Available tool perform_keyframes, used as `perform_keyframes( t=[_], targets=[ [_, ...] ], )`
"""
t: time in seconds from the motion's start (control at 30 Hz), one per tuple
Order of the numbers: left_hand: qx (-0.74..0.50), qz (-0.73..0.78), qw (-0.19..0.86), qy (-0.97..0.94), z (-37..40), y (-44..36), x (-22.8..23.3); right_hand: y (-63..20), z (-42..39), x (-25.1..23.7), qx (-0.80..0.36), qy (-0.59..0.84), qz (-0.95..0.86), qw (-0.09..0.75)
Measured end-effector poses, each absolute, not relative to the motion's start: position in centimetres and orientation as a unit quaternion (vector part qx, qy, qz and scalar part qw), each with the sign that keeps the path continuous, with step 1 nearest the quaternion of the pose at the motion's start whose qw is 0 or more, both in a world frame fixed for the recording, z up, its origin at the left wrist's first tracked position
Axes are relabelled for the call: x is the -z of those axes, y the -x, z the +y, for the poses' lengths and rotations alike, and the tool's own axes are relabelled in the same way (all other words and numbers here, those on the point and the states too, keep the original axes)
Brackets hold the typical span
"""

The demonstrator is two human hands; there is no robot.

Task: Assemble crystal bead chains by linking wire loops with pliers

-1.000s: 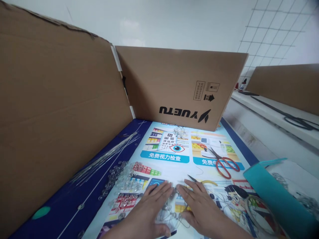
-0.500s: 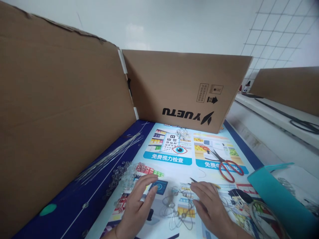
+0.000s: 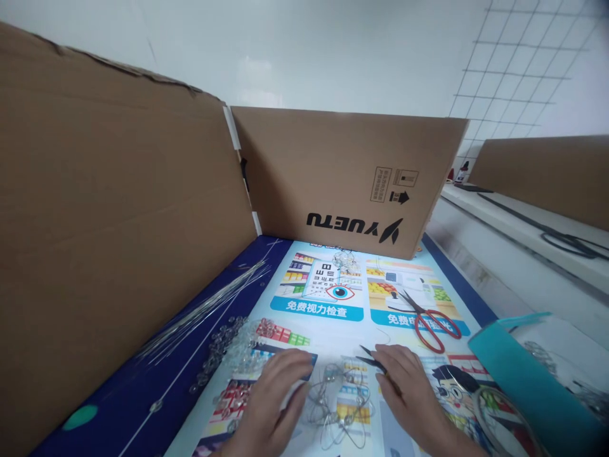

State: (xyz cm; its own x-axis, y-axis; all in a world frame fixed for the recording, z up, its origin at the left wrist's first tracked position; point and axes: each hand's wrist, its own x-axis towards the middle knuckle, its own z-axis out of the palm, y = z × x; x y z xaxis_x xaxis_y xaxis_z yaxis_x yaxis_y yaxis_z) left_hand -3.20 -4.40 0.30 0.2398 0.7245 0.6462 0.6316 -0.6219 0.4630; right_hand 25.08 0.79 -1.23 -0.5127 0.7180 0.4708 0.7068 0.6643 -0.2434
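Observation:
A tangle of thin wire strung with clear beads (image 3: pixel 340 403) lies on the printed poster mat (image 3: pixel 328 320) between my hands. My left hand (image 3: pixel 276 400) rests flat on the mat just left of the tangle, fingers spread and holding nothing. My right hand (image 3: pixel 409 393) sits just right of it, fingers curled over a small pair of pliers (image 3: pixel 368 357). Only the dark tips of the pliers show, pointing left from under the fingers.
Red-handled scissors (image 3: pixel 431 320) lie open behind my right hand. A heap of clear beads (image 3: pixel 238 346) and a bundle of straight wires (image 3: pixel 204 304) lie to the left. A teal box (image 3: pixel 528 381) stands at right. Cardboard panels (image 3: pixel 118 241) wall the left and back.
My hands have drawn apart off the wire tangle, uncovering it. The left went left, and the right came to rest over the pliers, hiding the yellow handles.

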Motion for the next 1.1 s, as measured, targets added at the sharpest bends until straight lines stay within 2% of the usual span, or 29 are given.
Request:
perform_keyframes(
  t=[0.1, 0.23, 0.4, 0.8, 1.1],
  targets=[
    [-0.333, 0.377, 0.022, -0.864, -4.3, 2.2, 0.2, -25.1, 1.0, 1.2, -0.020, 0.430, -0.867, 0.250],
    [-0.143, 0.349, 0.048, -0.925, -4.1, 0.3, 0.6, -25.1, 1.0, 1.3, -0.014, 0.431, -0.869, 0.241],
    [-0.040, 0.356, 0.105, -0.928, -3.8, -0.6, 1.1, -25.0, 0.4, 1.1, 0.007, 0.387, -0.896, 0.217],
    [-0.041, 0.419, 0.096, -0.902, -2.2, 0.2, 2.3, -25.3, 1.2, 1.9, 0.029, 0.393, -0.890, 0.230],
    [-0.098, 0.529, 0.074, -0.839, 1.4, -0.5, -1.4, -25.3, 1.2, 1.8, 0.017, 0.402, -0.885, 0.236]
  ],
)
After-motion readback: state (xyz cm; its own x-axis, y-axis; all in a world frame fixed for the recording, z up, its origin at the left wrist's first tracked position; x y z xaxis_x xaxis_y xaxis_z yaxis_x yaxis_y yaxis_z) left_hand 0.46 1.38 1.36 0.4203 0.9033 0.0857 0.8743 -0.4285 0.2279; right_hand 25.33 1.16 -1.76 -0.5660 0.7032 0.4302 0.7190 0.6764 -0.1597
